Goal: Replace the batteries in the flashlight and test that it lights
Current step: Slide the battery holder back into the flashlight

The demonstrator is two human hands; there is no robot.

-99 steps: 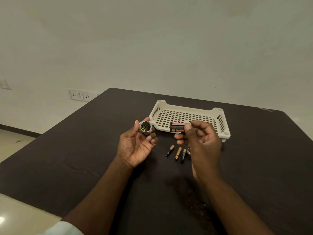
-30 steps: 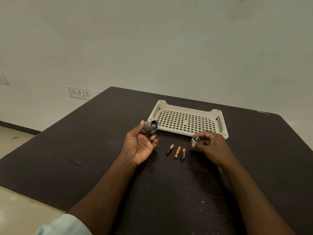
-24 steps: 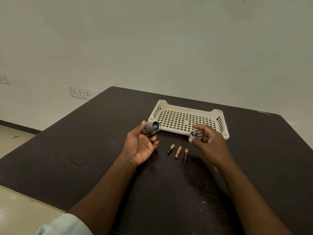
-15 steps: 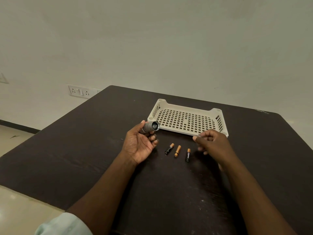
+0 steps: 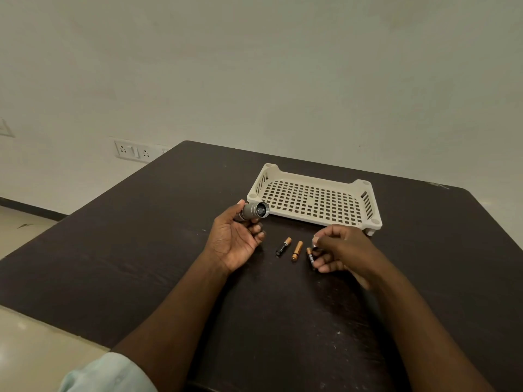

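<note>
On table: three batteries, one flashlight.

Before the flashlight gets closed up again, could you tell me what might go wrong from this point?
1. The right hand is closing on the rightmost battery; the other two batteries lie close beside it and could be knocked and roll across the table.
2. The left hand holds the flashlight only at its fingertips, above the table, so it may slip.
3. These loose batteries may be the spent ones; reloading them is a possible mix-up.
</note>
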